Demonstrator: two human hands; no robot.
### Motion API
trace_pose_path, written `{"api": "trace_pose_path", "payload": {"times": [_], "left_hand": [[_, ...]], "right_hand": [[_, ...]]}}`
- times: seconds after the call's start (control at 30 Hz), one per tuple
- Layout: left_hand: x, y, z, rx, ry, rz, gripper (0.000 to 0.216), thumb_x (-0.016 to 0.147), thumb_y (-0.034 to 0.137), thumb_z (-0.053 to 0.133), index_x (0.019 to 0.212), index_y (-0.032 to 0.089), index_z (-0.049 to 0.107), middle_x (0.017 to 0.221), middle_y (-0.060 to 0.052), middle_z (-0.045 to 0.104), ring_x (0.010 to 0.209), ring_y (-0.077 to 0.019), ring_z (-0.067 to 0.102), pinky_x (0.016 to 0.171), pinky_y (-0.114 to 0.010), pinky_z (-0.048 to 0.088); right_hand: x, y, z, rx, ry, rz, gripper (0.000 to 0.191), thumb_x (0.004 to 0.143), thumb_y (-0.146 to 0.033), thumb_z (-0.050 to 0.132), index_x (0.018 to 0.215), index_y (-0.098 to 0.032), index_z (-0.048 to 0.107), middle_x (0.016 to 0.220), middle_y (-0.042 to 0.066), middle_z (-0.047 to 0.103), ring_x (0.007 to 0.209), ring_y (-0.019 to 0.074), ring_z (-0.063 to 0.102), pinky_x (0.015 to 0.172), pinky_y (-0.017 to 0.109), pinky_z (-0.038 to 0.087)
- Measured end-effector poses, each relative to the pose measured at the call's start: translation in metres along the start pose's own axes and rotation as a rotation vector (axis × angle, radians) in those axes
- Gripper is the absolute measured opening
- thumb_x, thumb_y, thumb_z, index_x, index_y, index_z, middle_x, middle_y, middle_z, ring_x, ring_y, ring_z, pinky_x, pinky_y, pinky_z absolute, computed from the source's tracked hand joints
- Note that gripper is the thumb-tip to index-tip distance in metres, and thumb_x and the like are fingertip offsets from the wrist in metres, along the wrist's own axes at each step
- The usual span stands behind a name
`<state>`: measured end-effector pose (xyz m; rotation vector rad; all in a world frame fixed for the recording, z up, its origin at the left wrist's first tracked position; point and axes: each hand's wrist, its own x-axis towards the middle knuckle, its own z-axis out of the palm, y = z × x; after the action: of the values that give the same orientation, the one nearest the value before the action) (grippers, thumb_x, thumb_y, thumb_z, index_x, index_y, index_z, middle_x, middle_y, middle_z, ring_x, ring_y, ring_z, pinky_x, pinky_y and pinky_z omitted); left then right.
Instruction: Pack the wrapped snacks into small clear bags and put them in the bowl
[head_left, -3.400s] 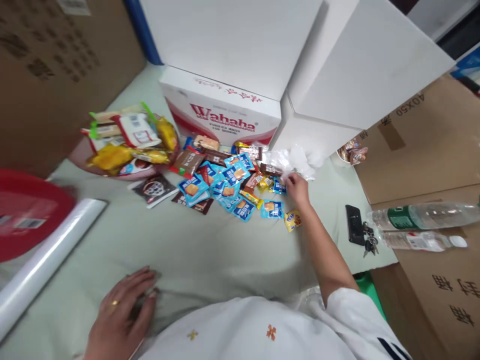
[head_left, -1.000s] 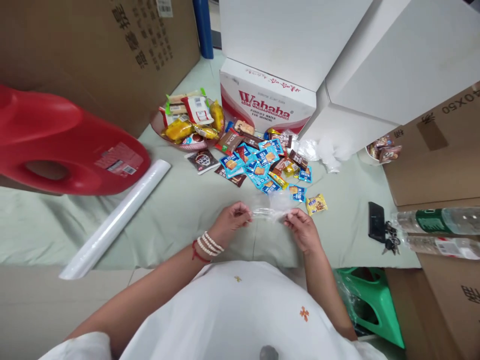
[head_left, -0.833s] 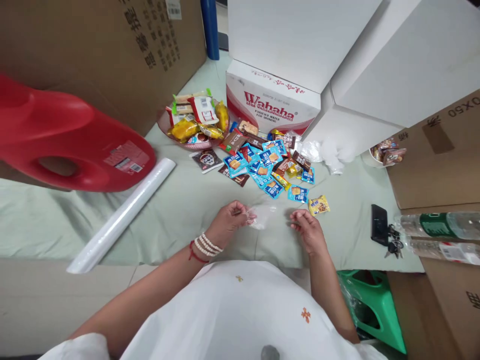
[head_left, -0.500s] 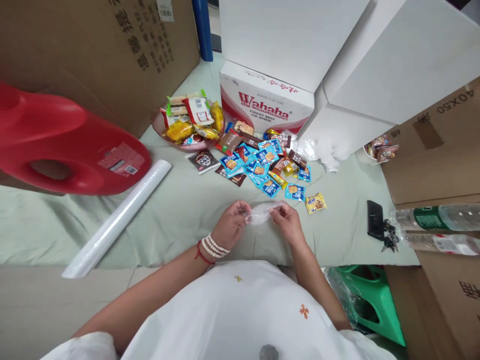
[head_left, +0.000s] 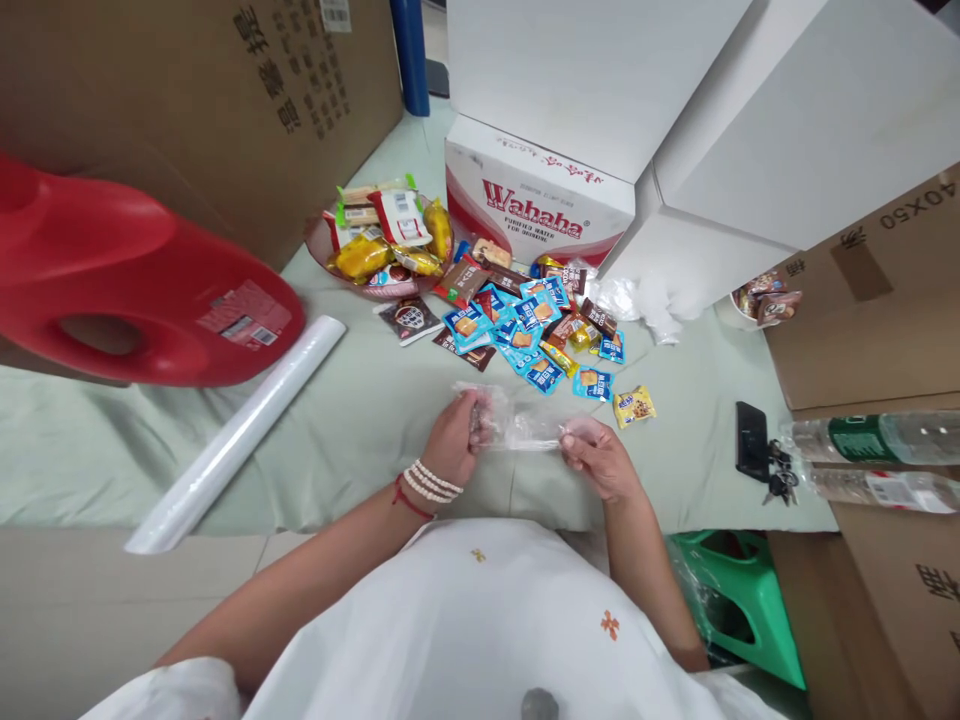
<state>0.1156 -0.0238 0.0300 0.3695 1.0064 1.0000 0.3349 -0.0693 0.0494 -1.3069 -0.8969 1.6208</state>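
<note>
A clear plastic bag [head_left: 521,428] is stretched sideways between my two hands, just above the pale green cloth [head_left: 315,450]. My left hand [head_left: 454,438], with beaded bracelets at the wrist, grips the bag's left end; some of its fingers show through the film. At the right end, my right hand [head_left: 596,455] pinches the plastic between thumb and fingers. Beyond the hands lies a pile of small snack packets, among them blue biscuit packets [head_left: 534,312] and brown-wrapped bars [head_left: 598,317]. A yellow cookie packet [head_left: 634,406] rests alone just beyond my right hand.
A pink bowl [head_left: 319,245] heaped with wrapped snacks stands back left, near a Wahaha carton [head_left: 536,205]. Crumpled clear bags [head_left: 637,303] lie by white boxes. At left are a red jug [head_left: 172,290] and a white roll [head_left: 240,430]; at right, keys [head_left: 781,480] and plastic bottles [head_left: 892,438].
My hands have moved apart, the right one shifting rightward. The bunched clear bag between them is now spread out wider, with film over the left fingers.
</note>
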Motion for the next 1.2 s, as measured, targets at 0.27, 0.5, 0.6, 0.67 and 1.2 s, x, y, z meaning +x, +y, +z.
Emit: {"api": "trace_pose_path", "payload": {"times": [0.27,0.5,0.6,0.67,1.2], "left_hand": [[0.009,0.018,-0.005,-0.204,0.115,-0.035,0.043,0.093,0.06,0.057,0.083,0.019,0.06,0.058,0.005,0.051,0.04,-0.0055,0.027,0.039,-0.021,0.021],[-0.007,0.01,0.021,-0.144,-0.044,-0.051,0.052,0.091,0.068,0.053,0.098,0.018,0.067,0.072,0.001,0.058,0.046,-0.0076,0.033,0.042,-0.022,0.027],[-0.017,0.01,0.025,-0.14,-0.143,-0.027,0.046,0.082,0.061,0.07,0.1,0.018,0.068,0.08,-0.001,0.06,0.055,-0.0084,0.042,0.047,-0.022,0.035],[-0.021,0.012,0.02,-0.11,-0.173,0.005,0.049,0.065,0.043,0.088,0.103,0.017,0.07,0.089,-0.001,0.063,0.06,-0.0069,0.045,0.051,-0.02,0.039],[-0.007,0.026,0.009,-0.016,0.019,-0.149,0.051,0.083,0.067,0.069,0.095,0.018,0.064,0.06,0.005,0.052,0.04,-0.0026,0.028,0.038,-0.015,0.014]], "right_hand": [[-0.022,0.028,-0.022,-0.368,0.451,-0.054,0.04,0.081,-0.059,0.074,0.083,-0.02,0.067,0.07,-0.001,0.057,0.06,0.0129,0.043,0.053,0.026,0.035],[-0.009,-0.001,0.022,-0.678,0.317,-0.495,0.03,0.085,-0.045,0.077,0.108,-0.026,0.07,0.101,0.007,0.066,0.091,0.0236,0.057,0.081,0.035,0.047],[0.018,0.004,0.038,-0.602,0.262,-0.459,0.03,0.083,-0.049,0.077,0.099,-0.025,0.071,0.096,0.006,0.067,0.089,0.0227,0.058,0.08,0.035,0.048],[0.03,0.007,0.038,-0.468,0.274,-0.374,0.027,0.088,-0.051,0.07,0.088,-0.024,0.069,0.082,0.002,0.064,0.074,0.0183,0.056,0.071,0.032,0.048],[0.019,-0.013,-0.008,-0.313,0.302,-0.215,0.035,0.086,-0.056,0.071,0.092,-0.022,0.071,0.077,0.0,0.063,0.064,0.0142,0.053,0.057,0.027,0.043]]}}
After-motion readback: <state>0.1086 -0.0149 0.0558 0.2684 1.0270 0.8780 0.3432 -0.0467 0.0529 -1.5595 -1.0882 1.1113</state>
